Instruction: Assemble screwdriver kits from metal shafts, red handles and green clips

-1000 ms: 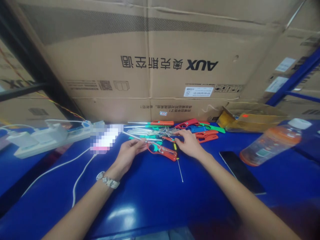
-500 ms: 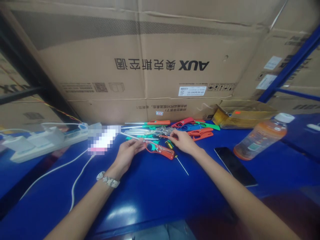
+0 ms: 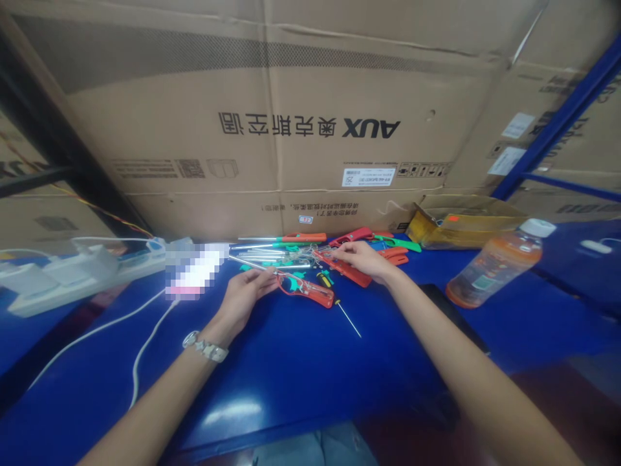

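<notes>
A pile of long-nosed lighters with red, green and blue handles and metal tubes [image 3: 291, 254] lies on the blue table [image 3: 291, 369]. My left hand [image 3: 247, 294], with a wristwatch on its wrist, pinches the metal tube end of a clear red lighter [image 3: 308, 291] that lies in front of the pile. My right hand [image 3: 363, 259] is closed on a red lighter handle piece [image 3: 348, 270] lifted from the pile. A small yellow-and-black screwdriver [image 3: 337, 301] lies between my hands, its tip pointing toward me.
An orange-tinted plastic bottle [image 3: 495, 265] lies on its side at the right, with a black phone [image 3: 453, 310] partly under my right arm. A white power strip with chargers [image 3: 72, 268] and white cables [image 3: 140, 343] are at the left. Large cardboard boxes [image 3: 291, 129] wall the back; a small open carton [image 3: 460, 223] sits nearby.
My right hand has picked a red handle piece out of the pile and lifted it slightly. The left hand keeps its hold on the clear red lighter. The view shifted a little.
</notes>
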